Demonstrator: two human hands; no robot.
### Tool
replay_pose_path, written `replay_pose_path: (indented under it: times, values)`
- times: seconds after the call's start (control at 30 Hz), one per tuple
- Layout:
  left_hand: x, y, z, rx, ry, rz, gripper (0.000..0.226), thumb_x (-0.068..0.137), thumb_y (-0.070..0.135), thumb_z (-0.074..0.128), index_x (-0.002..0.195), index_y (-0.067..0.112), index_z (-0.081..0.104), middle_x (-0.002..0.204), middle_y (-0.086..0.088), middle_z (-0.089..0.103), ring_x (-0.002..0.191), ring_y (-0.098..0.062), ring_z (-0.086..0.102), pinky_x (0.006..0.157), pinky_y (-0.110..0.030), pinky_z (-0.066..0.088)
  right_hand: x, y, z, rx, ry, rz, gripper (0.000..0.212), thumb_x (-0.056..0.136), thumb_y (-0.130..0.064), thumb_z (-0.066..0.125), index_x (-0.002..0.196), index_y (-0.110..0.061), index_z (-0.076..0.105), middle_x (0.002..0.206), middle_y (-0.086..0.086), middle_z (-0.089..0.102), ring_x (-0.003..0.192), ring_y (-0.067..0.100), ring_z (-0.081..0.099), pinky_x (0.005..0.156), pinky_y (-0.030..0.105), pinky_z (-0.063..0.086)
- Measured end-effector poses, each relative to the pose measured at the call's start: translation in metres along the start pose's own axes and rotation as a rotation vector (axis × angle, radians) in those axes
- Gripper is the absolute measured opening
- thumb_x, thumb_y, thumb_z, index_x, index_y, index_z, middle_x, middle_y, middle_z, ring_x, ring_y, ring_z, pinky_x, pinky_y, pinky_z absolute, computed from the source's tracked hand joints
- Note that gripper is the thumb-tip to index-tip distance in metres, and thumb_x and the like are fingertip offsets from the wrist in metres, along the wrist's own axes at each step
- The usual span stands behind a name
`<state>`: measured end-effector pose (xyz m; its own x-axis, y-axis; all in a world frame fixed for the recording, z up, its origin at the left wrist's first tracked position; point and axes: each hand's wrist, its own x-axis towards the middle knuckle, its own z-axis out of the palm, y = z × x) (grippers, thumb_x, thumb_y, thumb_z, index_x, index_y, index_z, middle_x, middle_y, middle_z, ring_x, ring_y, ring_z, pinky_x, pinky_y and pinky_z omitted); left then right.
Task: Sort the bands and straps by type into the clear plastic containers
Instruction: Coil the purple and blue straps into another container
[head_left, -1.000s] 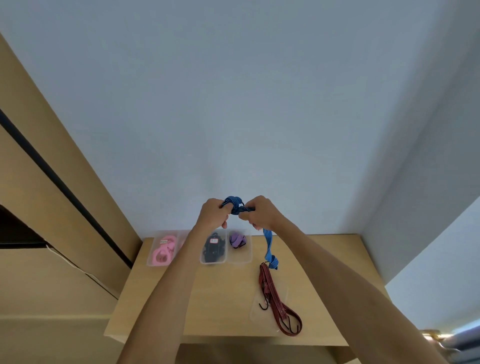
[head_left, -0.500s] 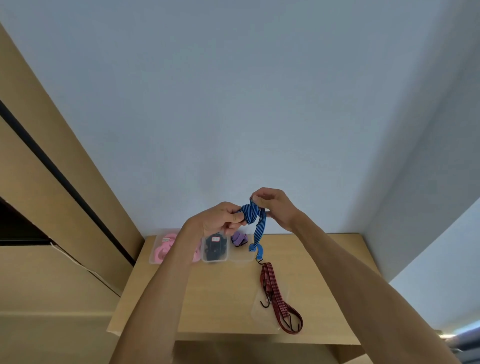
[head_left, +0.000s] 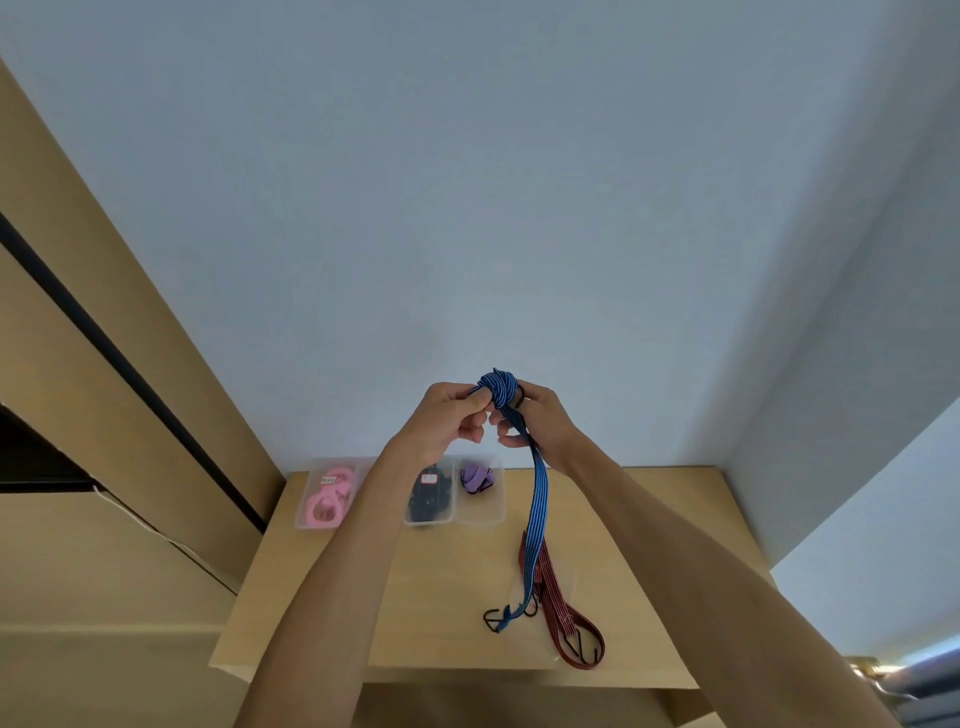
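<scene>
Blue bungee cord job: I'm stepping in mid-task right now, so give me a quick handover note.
Left hand and right hand both grip the bunched blue bungee cord above the table; its tail hangs down, hook near the tabletop.
Done: pink bands, black straps and a purple band sit in separate clear containers.
Left: the blue cord, then the red bungee cord lying on the table.

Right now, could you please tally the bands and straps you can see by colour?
Blue strap, held by left hand and right hand: 1
Dark red strap: 1
Pink bands: 1 bundle
Black bands: 1 bundle
Purple bands: 1 bundle
Total: 5
</scene>
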<state>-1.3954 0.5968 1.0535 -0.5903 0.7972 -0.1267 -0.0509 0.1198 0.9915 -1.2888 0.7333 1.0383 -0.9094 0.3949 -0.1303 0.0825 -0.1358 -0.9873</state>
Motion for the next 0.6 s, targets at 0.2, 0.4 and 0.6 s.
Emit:
replay_pose_path:
  times: [0.2, 0.4, 0.6]
  values:
    - [0.008, -0.010, 0.005, -0.111, 0.218, 0.045, 0.025, 0.102, 0.013, 0.055, 0.082, 0.002, 0.066, 0.060, -0.002, 0.058, 0.050, -0.017, 0.056, 0.058, -0.030, 0.053, -0.002, -0.004, 0.006, -0.128, -0.150, 0.101, 0.035, 0.102, -0.032, 0.042, 0.097, -0.009, 0.067, 0.083, 0.016, 0.072, 0.065, 0.022, 0.062, 0.064, 0.035, 0.056]
    - [0.016, -0.015, 0.000, 0.432, 0.362, 0.068, 0.029, 0.094, 0.016, 0.055, 0.067, 0.007, 0.061, 0.054, -0.005, 0.061, 0.045, -0.016, 0.065, 0.052, -0.027, 0.045, 0.001, -0.011, 0.009, -0.509, -0.060, 0.026, 0.018, 0.091, -0.013, 0.057, 0.077, -0.004, 0.063, 0.065, 0.006, 0.070, 0.044, 0.017, 0.058, 0.050, 0.024, 0.049]
    - [0.016, -0.022, 0.001, 0.890, 0.257, 0.025, 0.032, 0.095, 0.014, 0.053, 0.066, 0.001, 0.051, 0.060, -0.012, 0.051, 0.051, -0.023, 0.049, 0.051, -0.034, 0.039, 0.005, -0.016, 0.008, -0.974, -0.097, 0.021, 0.013, 0.081, -0.006, 0.053, 0.069, -0.006, 0.056, 0.060, 0.006, 0.066, 0.041, 0.014, 0.051, 0.048, 0.024, 0.044]
